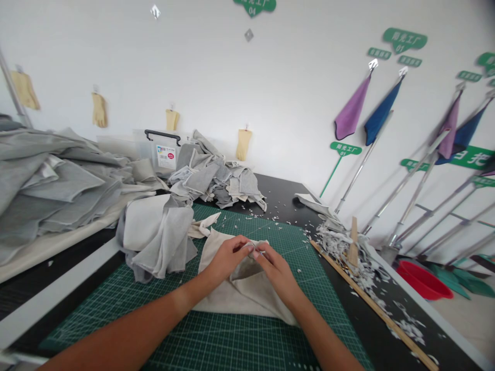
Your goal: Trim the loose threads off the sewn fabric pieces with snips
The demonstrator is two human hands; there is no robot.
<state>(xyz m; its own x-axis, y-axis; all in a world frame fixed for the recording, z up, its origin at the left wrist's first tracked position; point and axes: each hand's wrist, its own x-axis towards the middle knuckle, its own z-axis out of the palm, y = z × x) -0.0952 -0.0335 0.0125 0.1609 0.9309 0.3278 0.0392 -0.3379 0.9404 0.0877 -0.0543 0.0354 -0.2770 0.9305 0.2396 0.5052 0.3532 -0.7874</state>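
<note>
We see a long black worktop running along a white wall, and on it a large green cutting mat with a white grid. To our left, a broad heap of folded grey fleece fabric covers the worktop's far side, and a smaller pile of grey and cream cloth offcuts sits behind the mat, in front of a clear plastic storage box with a black handle. A crumpled grey and cream fabric bundle lies on the mat's left part. At the mat's right edge, a long wooden ruler runs diagonally beside a drift of white fabric trimmings.

In the middle of the mat lies a beige piece of cloth, partly folded. Both our hands rest on its upper edge, close together. The left hand pinches that edge in a narrow grip between thumb and fingers. The right hand pinches the same edge just beside it, fingertips nearly touching the left's.
</note>
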